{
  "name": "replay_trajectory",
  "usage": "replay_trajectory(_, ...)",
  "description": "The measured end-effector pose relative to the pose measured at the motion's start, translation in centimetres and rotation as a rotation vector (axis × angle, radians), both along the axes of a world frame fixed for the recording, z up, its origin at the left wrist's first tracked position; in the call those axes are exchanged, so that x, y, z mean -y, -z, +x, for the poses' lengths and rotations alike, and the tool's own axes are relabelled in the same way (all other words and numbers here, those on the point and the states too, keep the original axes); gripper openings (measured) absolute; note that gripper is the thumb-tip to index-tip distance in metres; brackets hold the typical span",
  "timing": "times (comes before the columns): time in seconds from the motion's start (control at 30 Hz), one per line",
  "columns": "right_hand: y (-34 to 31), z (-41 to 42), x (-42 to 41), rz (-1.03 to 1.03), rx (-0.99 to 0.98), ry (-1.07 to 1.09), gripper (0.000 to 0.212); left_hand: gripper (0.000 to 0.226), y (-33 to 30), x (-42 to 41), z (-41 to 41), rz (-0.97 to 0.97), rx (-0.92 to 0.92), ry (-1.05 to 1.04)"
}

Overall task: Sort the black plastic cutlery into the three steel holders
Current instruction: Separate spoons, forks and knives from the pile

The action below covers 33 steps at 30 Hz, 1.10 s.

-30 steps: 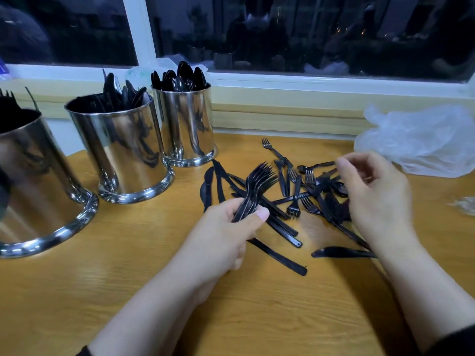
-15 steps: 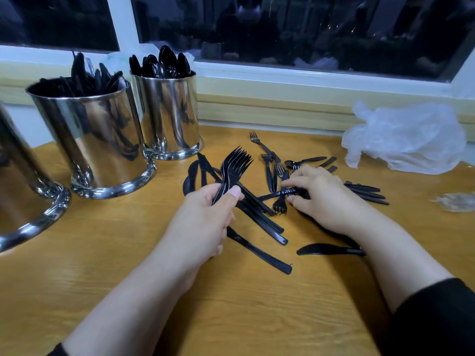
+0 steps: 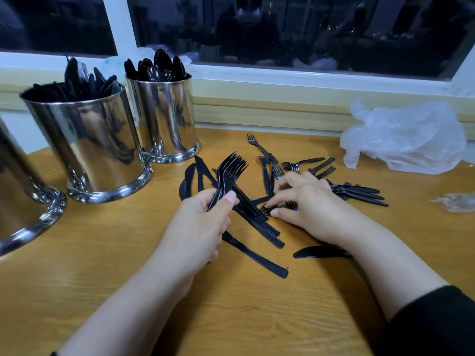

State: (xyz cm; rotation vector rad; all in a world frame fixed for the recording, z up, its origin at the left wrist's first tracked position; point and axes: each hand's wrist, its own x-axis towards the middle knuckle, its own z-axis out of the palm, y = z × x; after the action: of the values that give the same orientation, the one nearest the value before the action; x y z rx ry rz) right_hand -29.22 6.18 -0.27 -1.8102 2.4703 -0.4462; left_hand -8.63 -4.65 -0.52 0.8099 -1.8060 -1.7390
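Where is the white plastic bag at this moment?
The white plastic bag lies at the far right of the wooden table, below the window sill, beyond the right hand and the loose cutlery.

Glossy black plastic forks (image 3: 229, 173), knives (image 3: 257, 222) and spoons (image 3: 303, 161) lie on a honey-yellow wood-grain table (image 3: 102, 253); beside them, mirror-silver steel holders (image 3: 95, 147), a translucent white bag (image 3: 403, 140), cream window frame (image 3: 282, 80), black sleeve (image 3: 434, 322)

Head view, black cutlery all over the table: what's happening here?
A person is sorting black plastic cutlery. The left hand holds a bunch of black plastic forks, tines up. The right hand picks at the loose pile on the wooden table. Three shiny steel holders stand at left, partly filled.
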Motion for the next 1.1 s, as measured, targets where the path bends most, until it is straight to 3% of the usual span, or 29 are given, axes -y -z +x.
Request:
replay_trajectory(0.1, 0.0, 0.1, 0.0, -0.028, -0.016, -0.017, 0.018, 0.021, 0.1, 0.1, 0.0, -0.001, -0.003, 0.003)
replay_trajectory(0.37, 0.2, 0.2, 0.2, 0.097, -0.043, -0.011, 0.036, 0.022, 0.1, 0.1, -0.1, -0.010, -0.009, 0.019)
replay_trajectory(0.63, -0.4, 0.4, 0.1, 0.071, -0.044, -0.029, 0.026, 0.021, 0.3, 0.4, -0.3, -0.013, 0.004, 0.029)
replay_trajectory(0.9, -0.9, 0.7, -0.1, 0.101, -0.015, -0.020, 0.037, 0.020, 0.6, 0.4, -0.4, -0.030, 0.006, 0.032)
replay_trajectory(1.1, -0.5, 0.8, 0.0, 0.006, -0.063, -0.023, 0.030, 0.021, 0.7, 0.6, -0.4, -0.043, 0.009, 0.043)
